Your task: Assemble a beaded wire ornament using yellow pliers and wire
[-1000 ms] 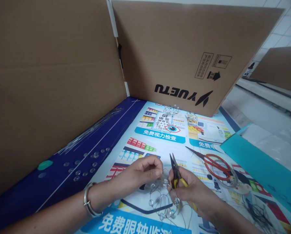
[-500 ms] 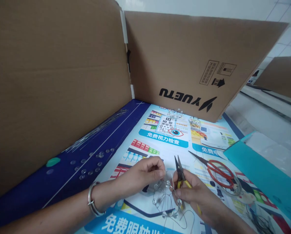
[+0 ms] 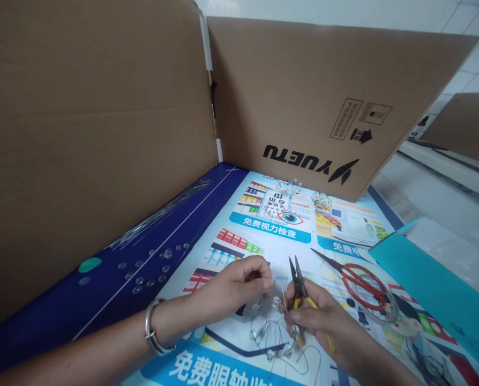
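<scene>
My left hand (image 3: 249, 281), with a silver bangle (image 3: 150, 327) on its wrist, is closed in a pinch on a thin wire near its fingertips. My right hand (image 3: 323, 316) is wrapped round needle-nose pliers (image 3: 298, 284) with yellow handles, their jaws pointing away and slightly apart. Its thumb and forefinger also seem to pinch a piece of wire. Between and below both hands hangs a loop of clear round beads (image 3: 276, 302) strung on wire, with loose wire curls (image 3: 304, 359) trailing over the printed sheet.
Red-handled scissors (image 3: 362, 281) lie right of the pliers, over a clear ring-shaped item. Loose clear beads (image 3: 139, 280) and straight wires (image 3: 159, 214) lie on the blue strip at left. Beaded pieces (image 3: 290, 187) sit by the cardboard wall (image 3: 304, 91). A teal box (image 3: 432, 289) stands at right.
The view has shifted very slightly. Both hands, the pliers and the beaded wire keep nearly the same positions.
</scene>
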The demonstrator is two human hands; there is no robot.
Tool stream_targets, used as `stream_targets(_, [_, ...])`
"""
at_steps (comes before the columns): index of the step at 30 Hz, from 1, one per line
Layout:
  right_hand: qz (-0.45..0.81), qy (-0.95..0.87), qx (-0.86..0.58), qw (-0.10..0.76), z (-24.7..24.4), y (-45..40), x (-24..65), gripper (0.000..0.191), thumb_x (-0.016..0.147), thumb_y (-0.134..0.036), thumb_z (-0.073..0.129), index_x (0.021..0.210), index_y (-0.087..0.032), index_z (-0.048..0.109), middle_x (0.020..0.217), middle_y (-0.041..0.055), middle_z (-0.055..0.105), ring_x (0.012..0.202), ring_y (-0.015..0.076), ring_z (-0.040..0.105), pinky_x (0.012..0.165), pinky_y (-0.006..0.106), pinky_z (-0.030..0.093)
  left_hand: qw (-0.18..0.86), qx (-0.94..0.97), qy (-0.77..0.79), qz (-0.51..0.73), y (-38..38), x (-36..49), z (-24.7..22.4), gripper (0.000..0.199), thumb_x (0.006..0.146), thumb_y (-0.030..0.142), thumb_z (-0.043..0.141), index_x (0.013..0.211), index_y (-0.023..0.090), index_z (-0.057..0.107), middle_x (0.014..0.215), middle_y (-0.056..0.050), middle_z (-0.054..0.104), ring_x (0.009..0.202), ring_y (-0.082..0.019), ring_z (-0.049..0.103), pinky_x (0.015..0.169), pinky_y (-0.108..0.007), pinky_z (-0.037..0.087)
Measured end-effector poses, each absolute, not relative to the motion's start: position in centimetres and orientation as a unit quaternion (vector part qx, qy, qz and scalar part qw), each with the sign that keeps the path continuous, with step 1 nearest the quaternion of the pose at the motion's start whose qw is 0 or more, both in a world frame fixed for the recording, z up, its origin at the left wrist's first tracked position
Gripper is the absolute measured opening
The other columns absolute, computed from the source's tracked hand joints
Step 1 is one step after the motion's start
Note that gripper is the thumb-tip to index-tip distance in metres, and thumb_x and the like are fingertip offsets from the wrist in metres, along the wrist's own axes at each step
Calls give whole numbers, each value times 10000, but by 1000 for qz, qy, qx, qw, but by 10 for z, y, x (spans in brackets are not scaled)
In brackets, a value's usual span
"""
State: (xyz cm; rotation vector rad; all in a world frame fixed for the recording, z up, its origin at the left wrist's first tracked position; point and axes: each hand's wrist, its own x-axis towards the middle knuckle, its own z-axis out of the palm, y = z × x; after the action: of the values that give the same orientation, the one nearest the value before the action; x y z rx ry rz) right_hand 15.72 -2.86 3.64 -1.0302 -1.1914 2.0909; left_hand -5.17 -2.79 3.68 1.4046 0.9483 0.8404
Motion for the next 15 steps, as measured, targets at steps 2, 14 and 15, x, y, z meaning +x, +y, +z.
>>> stream_targets(2, [762, -452, -384, 260, 37, -29, 158, 207, 682, -158, 629, 864, -180, 533, 853, 20, 556, 676, 119, 505, 640, 272, 377, 581, 604, 409, 360, -28, -52, 37, 159, 828, 305, 513, 780, 154, 519, 727, -11, 558, 623, -112, 450, 567, -234, 332])
stream_targets(14, [718, -491, -419, 260, 37, -29, 160, 262, 689, -196, 652, 920, -193, 528, 919, 27, 559, 730, 132, 502, 665, 279, 391, 549, 622, 420, 368, -24, -55, 32, 130, 842, 271, 495, 804, 152, 527, 755, -5, 540, 684, -117, 457, 611, -233, 353])
stream_targets(15, [713, -494, -425, 260, 38, -29, 160, 270, 684, -200, 657, 919, -194, 525, 929, 29, 563, 735, 135, 503, 662, 278, 389, 547, 621, 422, 370, -24, -55, 31, 128, 842, 272, 496, 807, 153, 527, 757, -6, 543, 691, -119, 464, 616, -234, 358])
